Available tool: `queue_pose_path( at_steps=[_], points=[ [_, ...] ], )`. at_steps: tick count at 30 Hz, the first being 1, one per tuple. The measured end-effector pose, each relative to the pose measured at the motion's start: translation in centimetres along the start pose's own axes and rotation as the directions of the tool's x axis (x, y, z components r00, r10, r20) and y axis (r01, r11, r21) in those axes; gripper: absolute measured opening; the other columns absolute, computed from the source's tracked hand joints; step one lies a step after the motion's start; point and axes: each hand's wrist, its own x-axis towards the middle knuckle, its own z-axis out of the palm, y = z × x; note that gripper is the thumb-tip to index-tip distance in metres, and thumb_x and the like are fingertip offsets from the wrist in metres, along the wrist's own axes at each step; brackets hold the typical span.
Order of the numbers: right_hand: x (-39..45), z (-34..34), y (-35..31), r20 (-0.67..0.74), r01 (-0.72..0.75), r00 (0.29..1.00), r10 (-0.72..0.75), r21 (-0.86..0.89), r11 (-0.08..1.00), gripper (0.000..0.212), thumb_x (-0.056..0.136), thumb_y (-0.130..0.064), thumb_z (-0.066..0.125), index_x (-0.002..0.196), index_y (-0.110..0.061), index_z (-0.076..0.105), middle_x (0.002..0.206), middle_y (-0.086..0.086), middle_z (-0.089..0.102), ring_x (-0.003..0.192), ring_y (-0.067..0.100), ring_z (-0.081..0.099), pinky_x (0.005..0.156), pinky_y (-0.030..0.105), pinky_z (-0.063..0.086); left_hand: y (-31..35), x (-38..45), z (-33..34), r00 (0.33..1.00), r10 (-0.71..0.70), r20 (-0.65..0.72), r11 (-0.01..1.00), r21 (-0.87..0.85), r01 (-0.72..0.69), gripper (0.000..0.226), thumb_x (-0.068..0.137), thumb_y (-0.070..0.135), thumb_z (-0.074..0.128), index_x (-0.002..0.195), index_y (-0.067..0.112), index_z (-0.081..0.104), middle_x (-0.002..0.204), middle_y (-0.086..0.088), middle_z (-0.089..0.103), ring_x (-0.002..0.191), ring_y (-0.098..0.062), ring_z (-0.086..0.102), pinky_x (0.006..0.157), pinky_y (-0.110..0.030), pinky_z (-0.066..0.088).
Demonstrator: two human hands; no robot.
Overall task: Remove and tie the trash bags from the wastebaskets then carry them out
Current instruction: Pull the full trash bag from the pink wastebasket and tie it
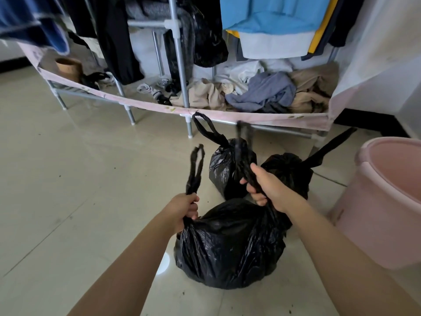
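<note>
A full black trash bag sits on the tiled floor in front of me. My left hand grips its left handle loop, which stands up above my fist. My right hand grips the bag's right handle strip, pulled up and blurred. Behind it stand two smaller black trash bags: one tied bag with its loop sticking up, and another bag partly hidden behind my right hand. A pink wastebasket with no liner in view stands at the right.
An open fabric wardrobe on metal legs fills the back, with hanging clothes, crumpled garments and another black bag hanging inside. Its front rail runs just behind the bags. Open tiled floor lies to the left. A white wall is at far right.
</note>
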Motion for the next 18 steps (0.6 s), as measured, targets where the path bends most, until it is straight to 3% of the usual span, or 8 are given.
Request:
queue_pose_path(
  at_steps=[3,5,8,12,14,15,17,18],
  points=[
    [0.2,1.8,0.3,-0.026,0.173,0.981,-0.191,-0.321,0.931,0.042,0.1,-0.025,0.03,0.063,-0.01,0.044,0.052,0.001,0.031,0.022,0.005,0.026,0.032,0.014,0.02,0.0,-0.2,0.0,0.995,-0.1,0.008,0.98,0.175,0.097,0.027,0.092,-0.001,0.043,0.069,0.012,0.036,0.028,0.009,0.023,0.022,-0.005,0.021,0.04,-0.017,0.025],
    [0.3,2.6,1.0,-0.009,0.282,0.935,-0.356,-0.593,0.754,0.045,0.098,-0.02,0.036,0.055,-0.012,0.035,0.05,0.002,0.031,0.032,0.008,0.034,0.04,0.014,0.023,0.0,-0.4,-0.2,0.991,-0.106,0.086,0.975,0.204,0.087,0.03,0.091,0.001,0.048,0.067,0.014,0.035,0.033,0.009,0.026,0.026,-0.005,0.024,0.039,-0.016,0.026],
    [0.0,3.4,1.4,0.076,0.356,0.896,-0.438,-0.712,0.605,0.05,0.098,-0.019,0.039,0.049,-0.016,0.025,0.051,-0.001,0.03,0.047,0.008,0.03,0.049,0.019,0.027,0.2,-1.2,-0.4,0.982,-0.056,0.178,0.98,0.196,0.02,0.021,0.094,0.022,0.05,0.074,0.017,0.045,0.046,0.008,0.029,0.033,-0.003,0.028,0.042,-0.015,0.026],
    [-0.5,4.2,1.6,0.301,0.445,0.889,-0.345,-0.745,0.497,0.05,0.097,-0.02,0.04,0.05,-0.016,0.027,0.052,-0.002,0.03,0.049,0.008,0.029,0.051,0.022,0.026,0.3,-1.2,-0.3,0.98,0.036,0.196,0.995,0.079,-0.053,0.038,0.095,0.047,0.033,0.085,0.021,0.058,0.04,0.01,0.03,0.031,-0.003,0.027,0.035,-0.014,0.026],
    [-0.6,3.9,1.6,0.345,0.438,0.899,-0.27,-0.712,0.548,0.043,0.096,-0.023,0.044,0.056,-0.009,0.045,0.055,-0.001,0.035,0.051,0.009,0.033,0.052,0.018,0.029,0.5,-1.1,-0.3,0.975,0.093,0.202,0.995,0.027,-0.101,0.049,0.097,0.046,0.024,0.082,0.018,0.061,0.037,0.009,0.027,0.029,-0.004,0.026,0.033,-0.014,0.026],
    [-0.7,3.5,1.5,0.368,0.419,0.905,-0.211,-0.695,0.584,0.034,0.094,-0.025,0.049,0.069,-0.003,0.057,0.059,-0.002,0.041,0.056,0.009,0.039,0.055,0.016,0.031,0.6,-1.2,-0.3,0.967,0.105,0.234,0.994,-0.003,-0.107,0.053,0.098,0.045,0.021,0.079,0.016,0.061,0.037,0.009,0.027,0.029,-0.004,0.026,0.033,-0.015,0.027],
    [-0.9,2.7,1.1,0.401,0.359,0.913,-0.076,-0.703,0.614,0.02,0.088,-0.023,0.059,0.092,-0.003,0.064,0.069,-0.004,0.05,0.065,0.008,0.048,0.061,0.015,0.037,0.9,-1.7,-0.6,0.936,0.067,0.345,0.997,0.005,-0.073,0.064,0.099,0.044,0.017,0.067,0.015,0.064,0.035,0.007,0.031,0.03,-0.006,0.029,0.035,-0.015,0.029],
    [-0.9,2.1,1.2,0.392,0.324,0.919,-0.035,-0.704,0.632,0.012,0.087,-0.019,0.06,0.091,-0.008,0.064,0.067,-0.006,0.052,0.064,0.007,0.05,0.061,0.013,0.039,0.9,-1.9,-0.9,0.92,0.028,0.392,0.995,0.078,-0.064,0.07,0.099,0.042,0.015,0.06,0.017,0.067,0.034,0.006,0.036,0.031,-0.007,0.032,0.038,-0.017,0.03]
  ],
)
